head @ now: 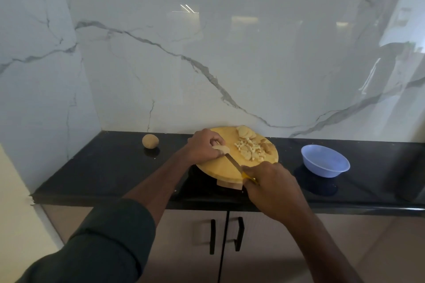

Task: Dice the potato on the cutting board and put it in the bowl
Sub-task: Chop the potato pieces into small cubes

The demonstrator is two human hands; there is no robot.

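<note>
A round wooden cutting board [220, 167] lies on the black counter. My left hand [203, 146] holds a pale potato piece [222, 149] down on the board's left side, fingers curled over it. My right hand [270, 185] grips the yellow handle of a knife [233, 162], whose blade reaches up to the potato piece. Diced potato bits [249, 149] and several round slices [245, 132] lie on the far right part of the board. An empty light-blue bowl [325, 163] stands to the right of the board.
A whole unpeeled potato [150, 140] sits on the counter [103, 167] left of the board. A marble wall rises right behind the counter. Cabinet doors with black handles [226, 234] are below the counter's front edge.
</note>
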